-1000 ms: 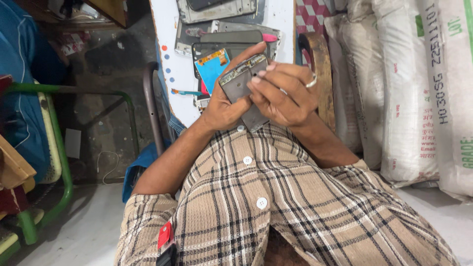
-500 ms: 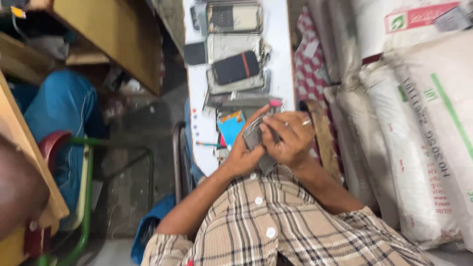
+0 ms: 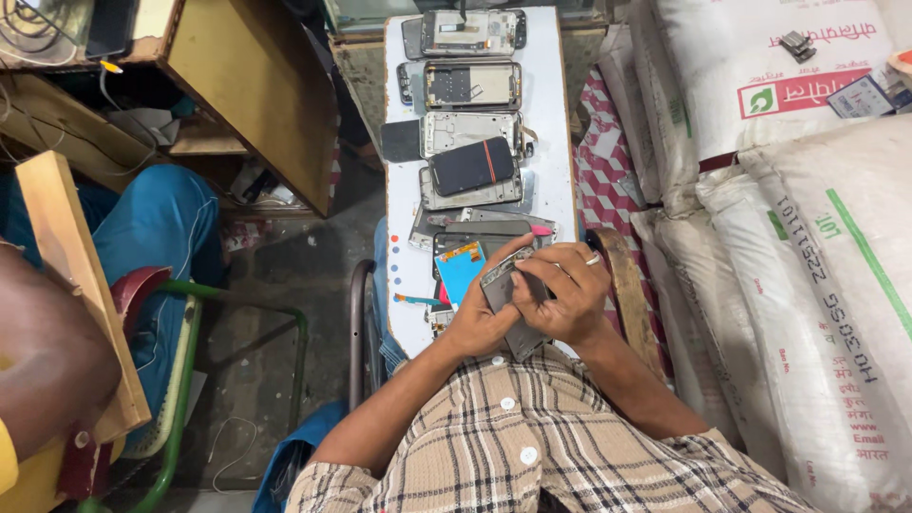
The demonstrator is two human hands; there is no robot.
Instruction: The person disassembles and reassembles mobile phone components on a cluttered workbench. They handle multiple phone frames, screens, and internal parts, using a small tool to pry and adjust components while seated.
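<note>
I see my left hand [image 3: 478, 321] curled tight around a grey phone body [image 3: 510, 302], thumb on its upper edge. My right hand [image 3: 568, 293] closes over it from three o'clock, fingers bent. Both forearms angle up from six o'clock, at the white table's [image 3: 549, 133] near end.

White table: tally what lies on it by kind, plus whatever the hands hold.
Opened phone frames on the white table: 4, the nearest at
Dark phone with a red stripe: 1
Blue-faced screen part: 1
Grey phone body held in left hand and right hand: 1
Total: 7
</note>
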